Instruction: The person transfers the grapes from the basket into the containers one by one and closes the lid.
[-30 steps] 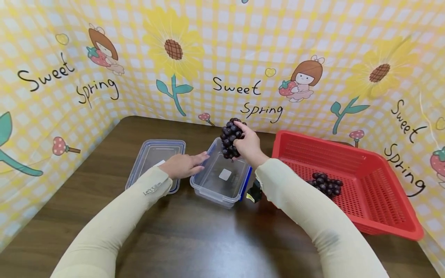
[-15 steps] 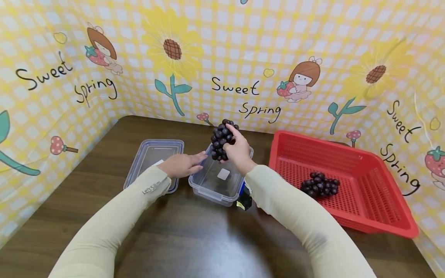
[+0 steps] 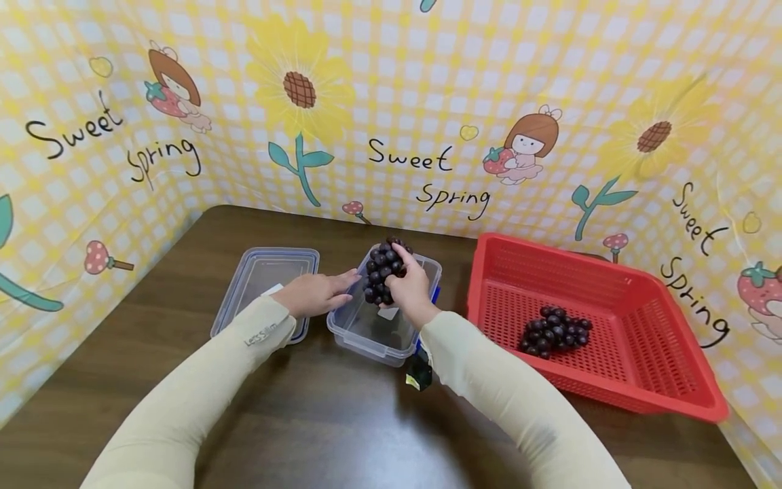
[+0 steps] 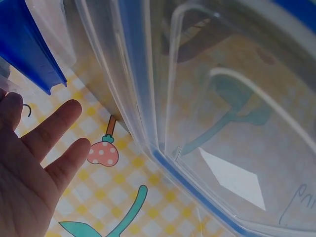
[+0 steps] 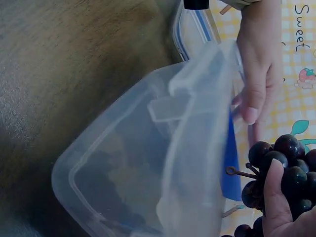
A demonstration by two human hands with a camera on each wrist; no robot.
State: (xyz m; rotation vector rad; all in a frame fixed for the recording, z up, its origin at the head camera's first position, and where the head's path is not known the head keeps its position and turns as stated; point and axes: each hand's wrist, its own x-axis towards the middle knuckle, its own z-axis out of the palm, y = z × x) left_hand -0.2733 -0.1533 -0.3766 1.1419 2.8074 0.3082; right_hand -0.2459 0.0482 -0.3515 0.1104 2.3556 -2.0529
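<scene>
In the head view my right hand (image 3: 411, 284) grips a bunch of dark grapes (image 3: 380, 268) over the clear plastic container (image 3: 369, 348). The thumb and fingers wrap its near side, and in the right wrist view a brown stem pokes out beside the thumb. The bunch looks to be at or just inside the container's rim; its underside is hidden. My left hand (image 3: 318, 293) lies with straight fingers at the container's left edge, seemingly touching the rim. Below that hand is the blue-edged clear lid (image 3: 267, 265), partly covered by the wrist.
A red perforated basket (image 3: 656, 339) with another grape bunch (image 3: 554, 331) stands at the right. A small black and yellow object (image 3: 419, 372) hangs near my right wrist. Behind the brown table (image 3: 293, 421) rises a yellow checked cloth wall (image 3: 391, 81).
My right hand has carried the grapes left and down toward the container. My left hand has stayed at the rim. The view has shifted slightly.
</scene>
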